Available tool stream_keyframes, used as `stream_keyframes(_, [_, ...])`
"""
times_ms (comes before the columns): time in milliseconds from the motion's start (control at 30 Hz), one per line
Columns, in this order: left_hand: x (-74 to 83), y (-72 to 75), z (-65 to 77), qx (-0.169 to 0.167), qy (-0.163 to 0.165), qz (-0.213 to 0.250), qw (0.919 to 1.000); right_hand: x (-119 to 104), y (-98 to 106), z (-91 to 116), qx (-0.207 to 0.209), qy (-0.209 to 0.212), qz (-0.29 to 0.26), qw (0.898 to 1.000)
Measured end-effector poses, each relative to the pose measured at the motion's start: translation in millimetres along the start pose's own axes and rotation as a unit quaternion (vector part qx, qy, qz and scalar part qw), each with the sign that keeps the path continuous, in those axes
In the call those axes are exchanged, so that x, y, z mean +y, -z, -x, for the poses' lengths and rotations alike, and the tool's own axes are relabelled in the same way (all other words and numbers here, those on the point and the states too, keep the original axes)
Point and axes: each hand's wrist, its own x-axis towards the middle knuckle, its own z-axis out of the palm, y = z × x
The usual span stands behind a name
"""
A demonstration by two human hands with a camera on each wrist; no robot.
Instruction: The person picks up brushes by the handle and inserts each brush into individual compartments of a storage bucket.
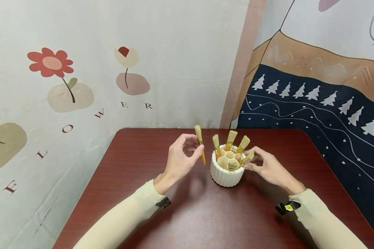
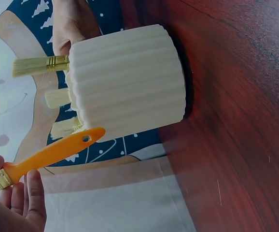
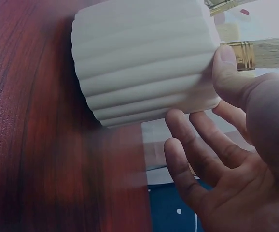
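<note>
Bristles up, a paintbrush (image 1: 203, 157) is pinched between the thumb and fingers of my left hand (image 1: 180, 157), just left of a white ribbed brush holder (image 1: 226, 177). In the left wrist view its orange handle (image 2: 57, 152) has a hole near the end, and the grip is at the metal ferrule. The holder stands on the table with several paintbrushes (image 1: 231, 138) leaning in its compartments, bristles upward. My right hand (image 1: 269, 167) grips the holder's right side. In the right wrist view the thumb (image 3: 229, 70) lies at the rim beside a brush ferrule, with fingertips against the ribbed wall.
The dark red wooden table (image 1: 137, 162) meets a pale flower-print cloth (image 1: 180, 69) at the back. A navy cloth with white trees (image 1: 313, 93) hangs along the right side. Each wrist wears a dark strap (image 1: 163, 203).
</note>
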Motion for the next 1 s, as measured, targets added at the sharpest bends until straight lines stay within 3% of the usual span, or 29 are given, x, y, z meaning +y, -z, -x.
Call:
stream_keyframes(400, [10.2,-6.0,0.3,0.016,-0.012,0.028,0.9994,-4.5,-0.4,4.0,0.0,-0.004,-0.003,1.0])
stream_keyframes(667, [16.8,-15.9,0.6,0.004,-0.016,0.048,0.9987,-5.5,0.0,4.6,0.001,-0.01,0.006,1.0])
stream_keyframes(1000, [13.2,-28.1,4.5,-0.019,-0.017,0.049,0.9985,-6.5,-0.5,4.7,-0.003,-0.021,0.003,1.0])
